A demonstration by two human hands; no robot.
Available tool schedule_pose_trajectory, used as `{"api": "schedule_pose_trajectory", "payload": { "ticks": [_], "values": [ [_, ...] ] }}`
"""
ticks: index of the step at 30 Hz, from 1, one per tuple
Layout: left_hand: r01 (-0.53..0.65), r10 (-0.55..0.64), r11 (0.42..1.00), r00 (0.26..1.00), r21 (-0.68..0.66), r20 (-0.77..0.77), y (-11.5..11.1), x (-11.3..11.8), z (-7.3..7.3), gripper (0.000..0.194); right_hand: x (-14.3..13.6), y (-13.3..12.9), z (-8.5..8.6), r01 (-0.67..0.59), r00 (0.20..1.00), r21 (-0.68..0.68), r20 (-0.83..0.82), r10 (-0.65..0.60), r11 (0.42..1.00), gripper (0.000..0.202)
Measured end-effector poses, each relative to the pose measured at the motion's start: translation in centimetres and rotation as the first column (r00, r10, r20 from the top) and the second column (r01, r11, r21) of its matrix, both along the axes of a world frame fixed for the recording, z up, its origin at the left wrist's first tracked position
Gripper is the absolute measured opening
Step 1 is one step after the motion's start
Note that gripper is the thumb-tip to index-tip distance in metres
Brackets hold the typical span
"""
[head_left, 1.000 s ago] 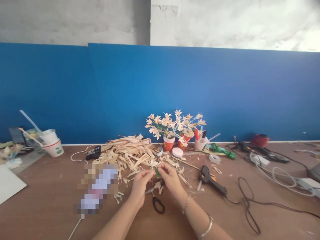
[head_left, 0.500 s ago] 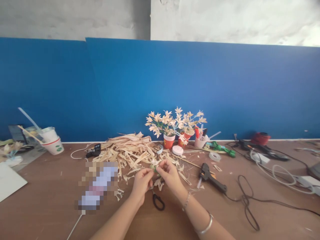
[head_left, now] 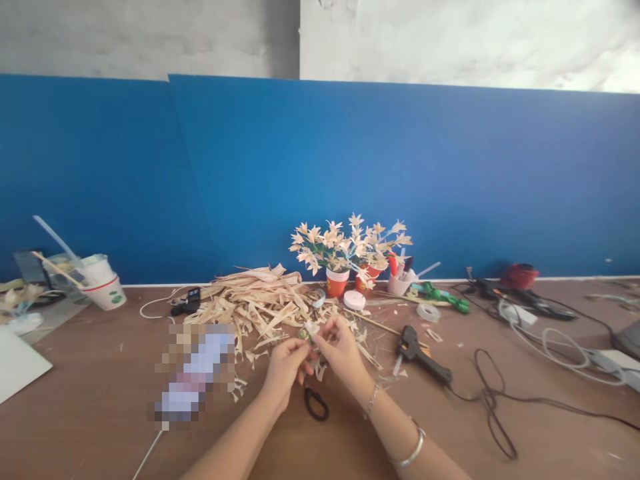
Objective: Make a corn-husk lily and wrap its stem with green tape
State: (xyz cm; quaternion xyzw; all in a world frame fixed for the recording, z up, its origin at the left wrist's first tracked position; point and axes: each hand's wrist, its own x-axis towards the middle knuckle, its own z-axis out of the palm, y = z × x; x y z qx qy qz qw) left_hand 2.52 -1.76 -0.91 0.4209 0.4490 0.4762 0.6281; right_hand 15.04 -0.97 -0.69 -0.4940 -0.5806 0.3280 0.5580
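My left hand [head_left: 285, 370] and my right hand [head_left: 343, 353] meet above the table, fingers closed in a pinch around a small pale flower [head_left: 311, 329] with green at its base. It resembles the made flowers in the cups behind; my fingertips cover its lower part. Below my hands, the black handle of what looks like scissors [head_left: 317, 405] pokes out. Beyond lies a loose heap of dried husk strips [head_left: 265, 300], with scraps scattered close to my fingers.
Red cups [head_left: 338, 283] of pale flowers stand near the blue partition [head_left: 400, 153]. On the right are a black glue gun [head_left: 423, 357] with a trailing cord, a tape roll [head_left: 429, 313] and green ribbon [head_left: 445, 295]. A blurred-out device [head_left: 193, 380] and a white paper cup [head_left: 106, 293] are on the left.
The small flower shows a little more between my fingertips, its pale petals and green base clearer. Both hands have kept almost the same place.
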Motion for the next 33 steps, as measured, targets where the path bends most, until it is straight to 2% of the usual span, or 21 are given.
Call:
{"api": "schedule_pose_trajectory", "payload": {
  "ticks": [5, 13, 19, 23, 27, 30, 33],
  "values": [
    [0.010, -0.010, 1.000, 1.000, 0.001, -0.002, 0.0, 0.0, -0.2, 0.023, -0.2, -0.1, 0.0, 0.035, 0.997, 0.039, 0.068, -0.038, 0.999, 0.018],
    [0.008, -0.008, 1.000, 1.000, 0.027, -0.018, 0.0, 0.1, -0.1, 0.024, -0.4, -0.1, -0.4, 0.054, 0.998, 0.023, 0.039, -0.055, 0.998, 0.017],
    [-0.003, 0.005, 0.999, 1.000, 0.051, -0.030, -0.1, 0.1, 0.0, 0.024, -0.4, 0.0, -0.9, 0.062, 0.995, 0.038, 0.080, -0.064, 0.997, 0.014],
    [-0.021, 0.023, 0.998, 0.999, 0.056, -0.032, -0.1, 0.2, 0.1, 0.025, -0.4, -0.3, -0.3, 0.110, 0.971, 0.178, 0.191, -0.143, 0.978, 0.010],
    [-0.064, 0.066, 0.996, 0.998, 0.063, -0.025, -0.1, 0.1, 0.1, 0.027, -0.3, -0.7, 0.3, 0.126, 0.906, 0.363, 0.336, -0.256, 0.923, 0.003],
    [-0.089, 0.092, 0.993, 0.995, 0.075, -0.040, -0.1, 0.1, 0.2, 0.027, -0.5, -0.8, 0.2, 0.132, 0.863, 0.397, 0.405, -0.302, 0.908, 0.008],
    [-0.105, 0.113, 0.989, 0.991, 0.099, -0.076, -0.3, 0.2, 0.3, 0.026, -0.8, -0.9, 0.1, 0.142, 0.853, 0.397, 0.416, -0.316, 0.907, 0.010]
  ]
}}
